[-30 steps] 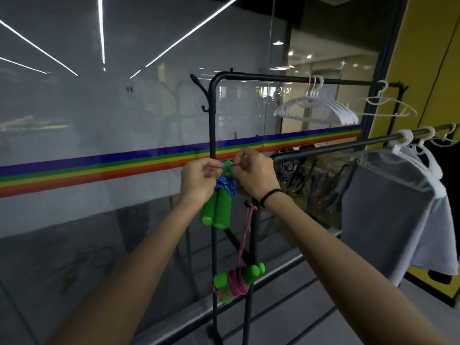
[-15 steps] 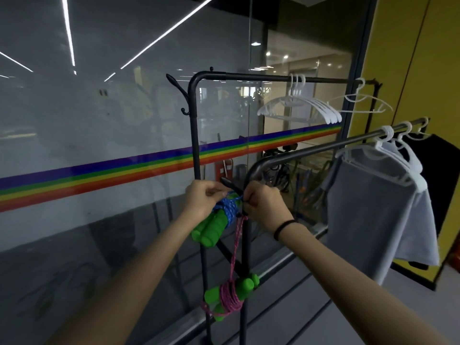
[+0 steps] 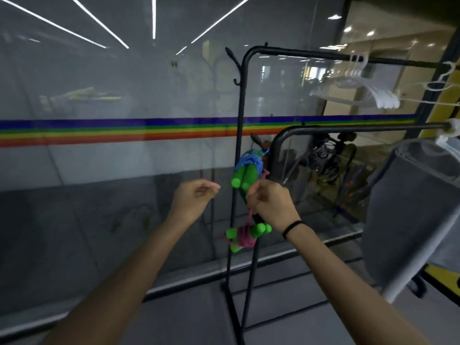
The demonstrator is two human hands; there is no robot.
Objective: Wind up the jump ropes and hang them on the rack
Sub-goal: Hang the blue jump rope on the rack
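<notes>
A wound blue jump rope (image 3: 245, 170) with two green handles hangs by its loop from a hook on the black rack (image 3: 240, 100). Below it dangles a second bundle, a pink jump rope (image 3: 245, 235) wrapped round green handles, hung by its pink cord. My left hand (image 3: 195, 196) is off the ropes to the left, fingers loosely curled round nothing. My right hand (image 3: 270, 201) sits just under the blue bundle, fingers closed near the pink cord; whether it grips the cord is hidden.
A glass wall with a rainbow stripe (image 3: 112, 130) stands right behind the rack. White hangers (image 3: 358, 90) hang on the top bar. A grey T-shirt (image 3: 418, 210) hangs on the lower bar (image 3: 361, 128) at the right. The rack's base (image 3: 232, 292) rests on grey floor.
Both hands have dropped down from the hook. My left hand has let go of the blue rope, which now hangs on its own. The view has swung left.
</notes>
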